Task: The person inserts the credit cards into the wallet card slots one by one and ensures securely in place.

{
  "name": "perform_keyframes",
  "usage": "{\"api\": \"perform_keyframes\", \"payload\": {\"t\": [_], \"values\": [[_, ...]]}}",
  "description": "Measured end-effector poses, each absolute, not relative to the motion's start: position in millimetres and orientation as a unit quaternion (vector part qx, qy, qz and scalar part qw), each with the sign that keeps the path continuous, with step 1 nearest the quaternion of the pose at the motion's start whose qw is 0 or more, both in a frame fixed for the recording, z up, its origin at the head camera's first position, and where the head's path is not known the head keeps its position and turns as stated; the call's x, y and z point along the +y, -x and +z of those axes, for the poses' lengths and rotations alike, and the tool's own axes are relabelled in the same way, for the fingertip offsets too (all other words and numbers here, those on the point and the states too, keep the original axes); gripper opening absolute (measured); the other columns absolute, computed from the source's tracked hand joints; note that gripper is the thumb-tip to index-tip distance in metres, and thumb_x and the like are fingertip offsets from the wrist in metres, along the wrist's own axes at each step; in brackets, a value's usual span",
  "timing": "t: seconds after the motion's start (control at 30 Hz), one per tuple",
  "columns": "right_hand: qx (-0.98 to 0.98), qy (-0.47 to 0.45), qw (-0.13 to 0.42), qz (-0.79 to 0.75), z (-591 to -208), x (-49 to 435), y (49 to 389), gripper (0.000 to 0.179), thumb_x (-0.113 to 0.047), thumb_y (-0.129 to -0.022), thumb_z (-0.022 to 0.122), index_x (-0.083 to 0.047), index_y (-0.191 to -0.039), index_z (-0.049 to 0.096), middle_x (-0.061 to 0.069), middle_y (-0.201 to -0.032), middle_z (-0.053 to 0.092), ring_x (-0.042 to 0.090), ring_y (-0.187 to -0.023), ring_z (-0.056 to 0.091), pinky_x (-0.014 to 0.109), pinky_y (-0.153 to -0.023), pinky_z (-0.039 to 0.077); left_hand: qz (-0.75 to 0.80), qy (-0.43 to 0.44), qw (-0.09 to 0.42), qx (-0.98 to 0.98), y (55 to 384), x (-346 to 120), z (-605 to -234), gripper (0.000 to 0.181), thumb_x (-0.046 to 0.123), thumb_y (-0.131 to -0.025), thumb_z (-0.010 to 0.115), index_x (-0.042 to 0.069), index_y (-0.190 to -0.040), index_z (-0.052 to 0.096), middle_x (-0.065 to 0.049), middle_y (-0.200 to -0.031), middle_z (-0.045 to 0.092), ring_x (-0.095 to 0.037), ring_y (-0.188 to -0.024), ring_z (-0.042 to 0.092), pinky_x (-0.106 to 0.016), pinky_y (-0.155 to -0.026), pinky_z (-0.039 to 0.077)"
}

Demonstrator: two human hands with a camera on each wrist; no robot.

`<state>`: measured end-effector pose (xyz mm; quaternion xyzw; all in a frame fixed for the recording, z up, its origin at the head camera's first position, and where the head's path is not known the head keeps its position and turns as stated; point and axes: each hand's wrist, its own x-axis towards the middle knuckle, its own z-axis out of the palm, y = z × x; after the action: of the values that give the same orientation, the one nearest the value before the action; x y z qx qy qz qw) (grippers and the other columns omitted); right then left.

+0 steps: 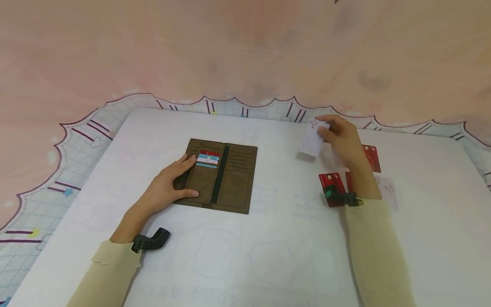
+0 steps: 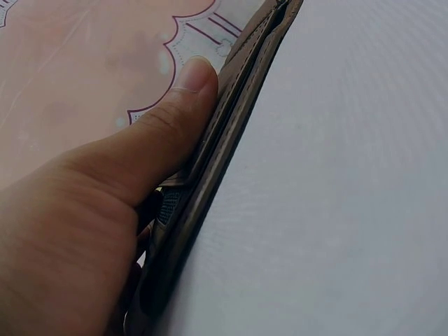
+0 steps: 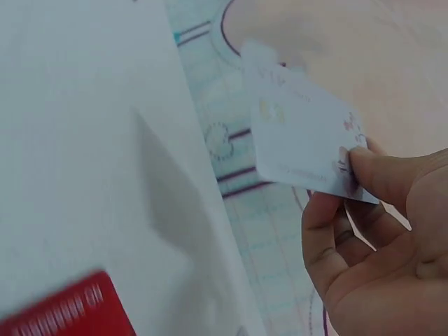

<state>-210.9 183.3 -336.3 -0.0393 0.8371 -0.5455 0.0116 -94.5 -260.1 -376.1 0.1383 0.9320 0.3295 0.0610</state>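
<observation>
Left of centre on the white tabletop [image 1: 268,243], as the head view shows, a brown wallet [image 1: 238,187] lies spread flat, a dark strap [image 1: 220,175] running from its far edge to its near edge. Slots on its left panel hold a stack of cards [image 1: 208,160], red at the far end with blue and pale edges nearer. The left hand [image 1: 166,185] rests on the wallet's left side, thumb and fingers spread apart. Far to the right, the right hand [image 1: 341,138] pinches a white card [image 1: 311,140] by its right edge. Nearer, around the right forearm, lie a red card [image 1: 331,183], two more red ones partly hidden by the arm, and a pale card [image 1: 387,192]. Beyond the tabletop spreads a peach sheet [image 1: 245,51] with a scalloped border.

From the left wrist, the thumb lies against the wallet beside its stitched edge; the other fingers are mostly hidden, so how they bend cannot be told there.

From the right wrist, thumb and fingers grip one end of the white card, which is raised off the tabletop and casts a shadow. Part of a red card shows at the near left.
</observation>
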Motion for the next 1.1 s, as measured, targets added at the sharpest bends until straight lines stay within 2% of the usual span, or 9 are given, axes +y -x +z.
{"api": "perform_keyframes", "payload": {"t": [0.2, 0.4, 0.63, 1.1], "values": [[0.821, 0.053, -0.004, -0.569, -337, 161, 216, 0.035, -0.024, -0.096, 0.060, -0.018, -0.130, 0.061, 0.004, -0.127, 0.057, 0.021, -0.099, 0.058, 0.025, -0.086, 0.051, 0.326, -0.136, 0.060, 0.933, 94, -259, -376, 0.094, 0.035, -0.076, 0.081, 0.015, -0.152, 0.029, -0.013, -0.157, 0.019, -0.038, -0.141, 0.017, -0.061, -0.108, 0.019], [0.792, 0.072, -0.017, -0.606, -337, 133, 221, 0.033, -0.013, -0.094, 0.063, -0.012, -0.127, 0.062, 0.009, -0.119, 0.059, 0.023, -0.093, 0.059, 0.026, -0.080, 0.054, 0.324, -0.135, 0.061, 0.934, 95, -259, -377, 0.095, 0.035, -0.076, 0.081, 0.016, -0.152, 0.028, -0.013, -0.157, 0.018, -0.038, -0.141, 0.017, -0.062, -0.108, 0.018], [0.772, 0.065, -0.009, -0.632, -337, 95, 222, 0.032, -0.012, -0.093, 0.064, -0.013, -0.125, 0.062, 0.010, -0.112, 0.061, 0.023, -0.091, 0.061, 0.029, -0.079, 0.055, 0.328, -0.135, 0.062, 0.933, 95, -260, -378, 0.094, 0.035, -0.076, 0.081, 0.015, -0.152, 0.028, -0.012, -0.157, 0.018, -0.038, -0.142, 0.017, -0.062, -0.108, 0.018], [0.747, 0.108, 0.002, -0.655, -345, 31, 219, 0.030, -0.007, -0.093, 0.063, -0.009, -0.123, 0.063, 0.009, -0.107, 0.065, 0.022, -0.085, 0.063, 0.032, -0.073, 0.057, 0.338, -0.140, 0.052, 0.929, 95, -261, -382, 0.094, 0.033, -0.075, 0.082, 0.017, -0.152, 0.030, -0.012, -0.157, 0.019, -0.038, -0.142, 0.017, -0.063, -0.108, 0.018]]}}
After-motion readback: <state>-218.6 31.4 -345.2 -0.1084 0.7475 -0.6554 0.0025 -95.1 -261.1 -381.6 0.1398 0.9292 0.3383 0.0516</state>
